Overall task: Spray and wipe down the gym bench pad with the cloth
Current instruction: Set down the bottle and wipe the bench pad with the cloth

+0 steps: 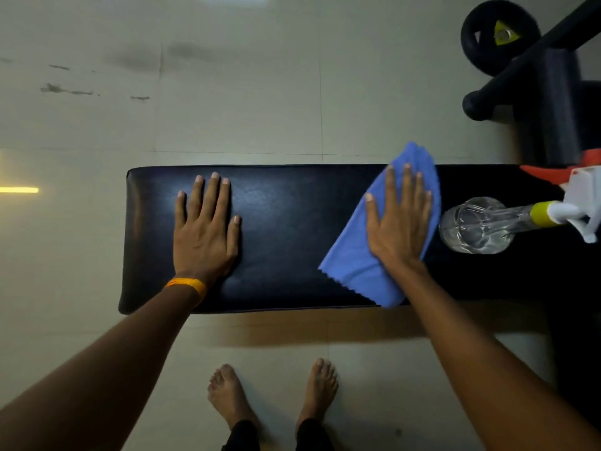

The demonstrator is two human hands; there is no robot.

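Observation:
The black gym bench pad (pixel 286 229) runs left to right across the middle of the view. My left hand (pixel 205 229) lies flat on its left part, fingers spread, holding nothing; an orange band circles that wrist. My right hand (pixel 398 219) presses flat on a blue cloth (pixel 351 265) spread over the pad's right-centre, with the cloth's far corner hanging past the back edge. A clear spray bottle (pixel 478 224) with a white and red trigger head lies on its side on the pad just right of the cloth.
Pale tiled floor (pixel 227 92) surrounds the bench. A black weight plate (pixel 497 34) and dark machine frame (pixel 553 102) stand at the back right. My bare feet (pixel 273 392) are on the floor at the bench's near side.

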